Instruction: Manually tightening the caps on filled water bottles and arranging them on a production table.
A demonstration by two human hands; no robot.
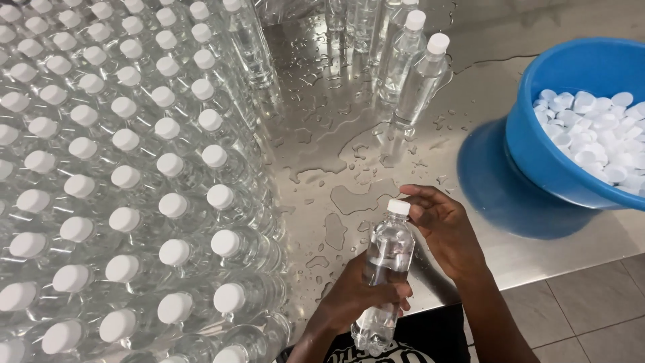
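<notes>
The left hand (359, 292) is wrapping tight around the middle of a clear bottle (385, 269), holding it tilted just off the near edge of the table (497, 74), while the right hand (440, 225) is closing its fingers on the white cap (398, 207) at the top of that bottle, thumb and fingertips pinching the cap's rim. The cap is sitting on the neck; whether it is fully tightened I cannot tell from here. The bottle in the grip is looking full of clear liquid right up toward the neck. Out to the left of the hands, a huge block of capped bottles (121, 181) is standing packed cap to cap, every one I can see wearing a white top, so I'm judging the bulk of the capping done. Beyond the hands, farther across the wet metal, two more capped bottles (420, 67) are standing close together, and behind them a few others are showing only their lower halves at the frame edge, so whether those have caps I cannot say. Off to the right of the right hand, well apart from it, a blue bowl (537, 154) is tipping on its blue lid or base, and it is holding a heap of loose white caps (598, 134), plenty left in there. Puddles are spreading over the steel between the grip and the bowl.
</notes>
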